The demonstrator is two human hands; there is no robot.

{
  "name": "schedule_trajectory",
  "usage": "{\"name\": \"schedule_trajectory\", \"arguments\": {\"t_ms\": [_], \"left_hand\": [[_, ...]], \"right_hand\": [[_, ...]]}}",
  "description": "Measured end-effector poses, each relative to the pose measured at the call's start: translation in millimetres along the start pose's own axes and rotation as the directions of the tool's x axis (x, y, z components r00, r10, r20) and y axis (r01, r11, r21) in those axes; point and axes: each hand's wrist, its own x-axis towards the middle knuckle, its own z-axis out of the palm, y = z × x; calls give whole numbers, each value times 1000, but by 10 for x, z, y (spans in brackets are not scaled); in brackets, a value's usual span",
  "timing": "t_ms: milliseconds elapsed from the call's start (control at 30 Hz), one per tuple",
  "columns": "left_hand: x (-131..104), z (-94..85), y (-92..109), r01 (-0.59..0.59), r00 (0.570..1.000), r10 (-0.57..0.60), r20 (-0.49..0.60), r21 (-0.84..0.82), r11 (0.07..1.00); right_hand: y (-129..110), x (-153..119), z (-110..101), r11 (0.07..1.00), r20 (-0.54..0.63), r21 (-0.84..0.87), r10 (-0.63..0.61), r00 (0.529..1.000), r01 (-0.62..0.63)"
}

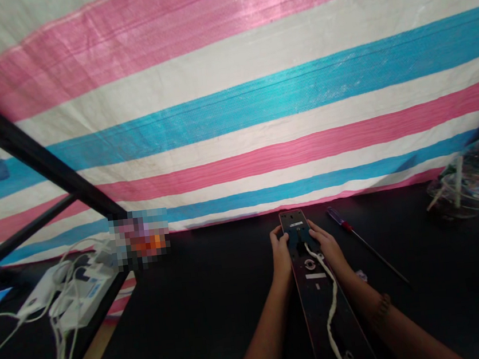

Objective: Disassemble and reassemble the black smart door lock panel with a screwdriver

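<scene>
A long, narrow dark panel point(317, 294) runs from the near edge of the view toward the back of the black table. Its upper face carries a white wrapped cable point(333, 291), small pale labels and a round fitting. Along the left side of its far end, my left hand point(279, 250) is closed with the thumb on the edge. Opposite it, my right hand point(327, 244) grips the right edge the same way. To the right of that hand lies a screwdriver point(373, 251) with a purple and red handle. The panel's near end is cut off by the frame.
Clear plastic containers point(478, 190) stand at the right back. A white power strip point(82, 292) and tangled white cables lie at the left, near a black metal frame bar point(46, 155). Behind the table point(206, 310) hangs a striped plastic sheet point(232, 111).
</scene>
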Motion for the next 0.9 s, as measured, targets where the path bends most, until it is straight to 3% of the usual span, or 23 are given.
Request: {"name": "schedule_trajectory", "arguments": {"t_ms": [567, 900], "left_hand": [[-46, 28, 18, -7, 999, 11, 41, -90, 996], [-133, 44, 81, -68, 992, 78, 98, -108, 992]], "right_hand": [[-80, -117, 44, 999, 51, 34, -3, 999, 1], [-156, -254, 100, 989, 114, 68, -135, 984, 128]]}}
